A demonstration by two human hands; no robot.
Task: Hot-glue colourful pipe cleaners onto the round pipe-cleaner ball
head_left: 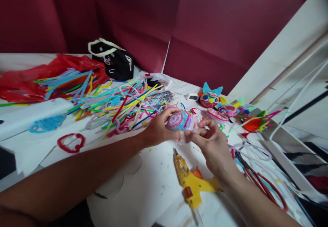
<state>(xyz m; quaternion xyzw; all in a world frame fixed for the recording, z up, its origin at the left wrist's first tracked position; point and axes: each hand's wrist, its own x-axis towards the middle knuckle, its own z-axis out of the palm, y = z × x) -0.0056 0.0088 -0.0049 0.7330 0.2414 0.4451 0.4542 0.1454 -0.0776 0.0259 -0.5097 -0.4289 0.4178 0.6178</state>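
Observation:
My left hand [158, 128] grips a round coiled pipe-cleaner disc [178, 120] of pink, purple and blue, thumb below and fingers curled over its top. My right hand [212, 141] meets it from the right, fingertips pinched at the disc's lower edge on a clear wrapping or thin strand that I cannot make out. Both hands hover just above the white table [153, 182]. A yellow glue gun [191, 182] lies on the table right below them, nozzle pointing up towards the disc.
A heap of coloured pipe cleaners [115, 104] spreads left of the hands, beside a red plastic bag [30, 80] and a black pouch [115, 61]. Finished coiled figures [225, 105] stand at the right. A red pipe-cleaner loop [71, 142] lies at the left. Loose red and white strands [261, 182] lie at the right edge.

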